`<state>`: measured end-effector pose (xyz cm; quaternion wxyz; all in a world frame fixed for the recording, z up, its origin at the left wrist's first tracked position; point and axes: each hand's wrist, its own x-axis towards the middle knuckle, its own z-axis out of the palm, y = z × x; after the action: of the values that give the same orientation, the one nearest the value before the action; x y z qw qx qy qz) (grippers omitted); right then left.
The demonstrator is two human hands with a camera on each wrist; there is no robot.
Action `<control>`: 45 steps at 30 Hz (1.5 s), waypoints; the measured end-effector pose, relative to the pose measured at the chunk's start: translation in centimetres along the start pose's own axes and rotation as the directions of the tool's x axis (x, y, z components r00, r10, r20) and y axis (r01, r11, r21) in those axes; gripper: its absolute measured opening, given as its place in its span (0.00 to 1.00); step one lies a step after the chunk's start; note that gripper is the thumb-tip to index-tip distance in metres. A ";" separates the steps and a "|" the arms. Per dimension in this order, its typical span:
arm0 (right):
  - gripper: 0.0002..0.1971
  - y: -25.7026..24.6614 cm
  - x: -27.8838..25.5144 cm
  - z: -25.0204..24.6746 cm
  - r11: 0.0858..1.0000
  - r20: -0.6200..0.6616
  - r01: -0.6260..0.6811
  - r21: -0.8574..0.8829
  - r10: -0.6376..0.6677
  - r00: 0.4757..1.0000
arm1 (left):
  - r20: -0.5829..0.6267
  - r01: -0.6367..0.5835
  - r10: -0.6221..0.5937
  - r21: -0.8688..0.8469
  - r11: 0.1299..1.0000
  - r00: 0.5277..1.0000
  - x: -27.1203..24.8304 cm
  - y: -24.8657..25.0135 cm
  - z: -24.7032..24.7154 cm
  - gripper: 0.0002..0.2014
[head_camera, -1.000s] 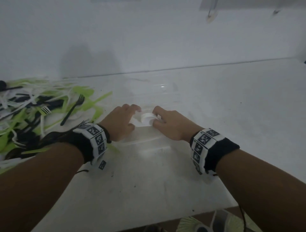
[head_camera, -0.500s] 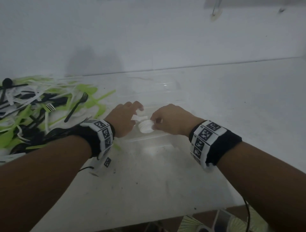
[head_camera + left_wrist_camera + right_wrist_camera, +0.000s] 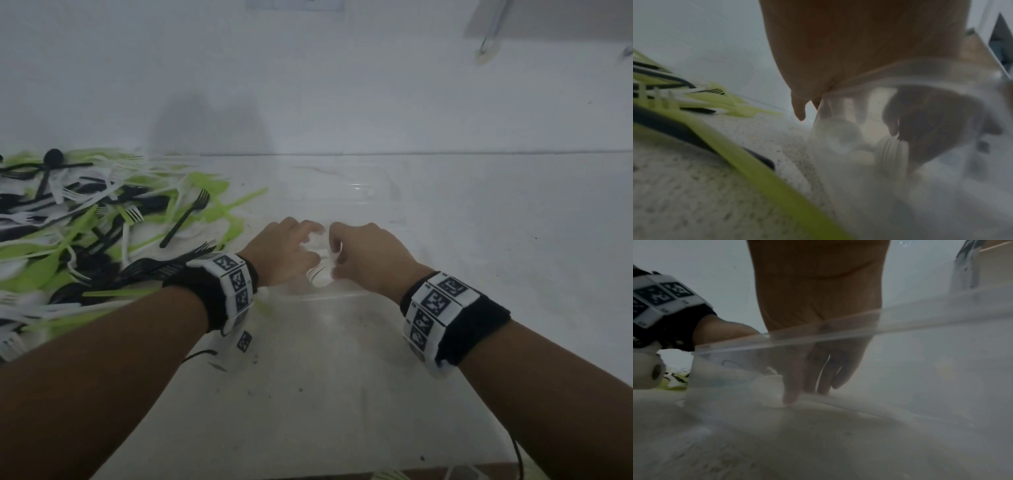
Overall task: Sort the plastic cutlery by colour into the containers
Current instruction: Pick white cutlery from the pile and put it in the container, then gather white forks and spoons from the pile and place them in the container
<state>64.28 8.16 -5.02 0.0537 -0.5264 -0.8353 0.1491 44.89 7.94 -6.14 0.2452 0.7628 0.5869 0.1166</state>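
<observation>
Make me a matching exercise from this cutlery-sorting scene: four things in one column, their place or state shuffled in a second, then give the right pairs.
Things:
1. cutlery pile
2. clear container
3. white tape roll
4. black fork

Places or states:
A. held between the fingers of both hands, inside the container
B. see-through, in the middle of the table, both hands reaching into it
C. mixed green, white and black, at the table's left
D. lying at the pile's right edge, tines pointing away from the person

Pairs: 1-C, 2-B, 3-A, 4-D. The left hand and right hand both touch the roll.
</observation>
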 end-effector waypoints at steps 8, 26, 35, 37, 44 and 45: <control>0.09 -2.4 2.1 1.3 0.993 0.050 0.112 0.023 -0.113 0.992 | 0.123 -0.071 0.056 0.119 0.990 0.991 0.0 -0.6 -0.6 0.51; 0.03 3.4 0.7 -1.7 0.993 0.154 0.091 0.076 -0.102 0.983 | 0.154 -0.068 0.049 0.117 0.991 0.987 0.2 -0.8 -0.8 0.38; 0.03 2.3 1.4 -1.2 0.995 0.148 0.097 -0.034 -0.091 0.985 | 0.132 -0.063 0.043 0.147 0.987 0.990 0.6 -0.9 -0.5 0.36; 0.02 2.6 1.2 -1.2 0.997 0.138 0.079 0.012 -0.080 0.987 | 0.122 -0.058 0.041 0.141 0.988 0.992 0.5 -1.1 -0.4 0.36; 0.03 2.9 0.8 -1.7 0.993 0.151 0.069 0.097 -0.083 0.985 | 0.228 0.047 -0.057 0.048 0.998 0.972 0.8 -0.7 -1.9 0.45; 0.03 2.7 0.7 -2.0 0.994 0.165 0.077 0.079 -0.089 0.982 | 0.231 0.071 -0.074 0.025 0.997 0.970 0.7 -0.6 -2.5 0.47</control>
<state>66.76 10.19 -4.01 0.0081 -0.4744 -0.8521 0.2209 43.47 9.28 -4.40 0.3098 0.7512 0.5827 0.0129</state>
